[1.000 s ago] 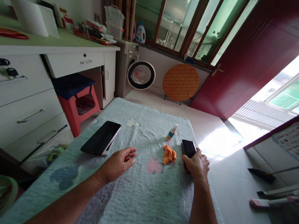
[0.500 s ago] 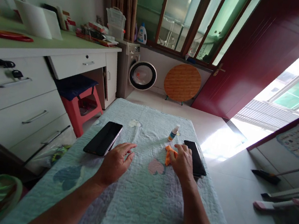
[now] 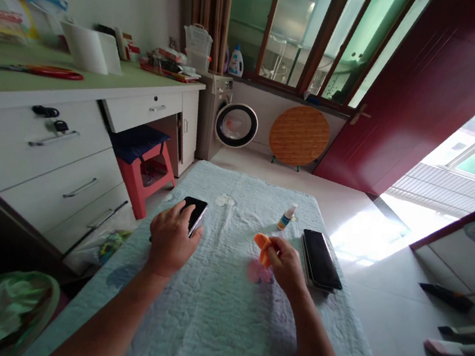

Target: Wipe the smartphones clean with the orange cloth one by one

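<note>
My left hand (image 3: 172, 239) lies across a black-screened phone (image 3: 195, 207) on the left of the cloth-covered table (image 3: 215, 329). Its thumb is at the phone's right edge and the fingers curl over the screen, hiding most of it. Pinched in my right hand (image 3: 287, 264) is a small orange cloth (image 3: 263, 247), just above the tabletop. Right of that hand, a second dark phone (image 3: 322, 261) rests on a pale flat object, seen only along its edge. A small spray bottle (image 3: 287, 217) with a white cap stands upright behind the orange cloth.
A white desk (image 3: 80, 169) with drawers runs along the left, a red stool (image 3: 143, 179) tucked under it. Beyond the table are a washing machine (image 3: 213, 118) with its door open and a round wooden tabletop (image 3: 300, 135). A bin (image 3: 45, 298) stands at lower left.
My left hand has moved left onto the phone and taken hold of it. My right hand has picked up the orange cloth. The view has swung slightly left.
</note>
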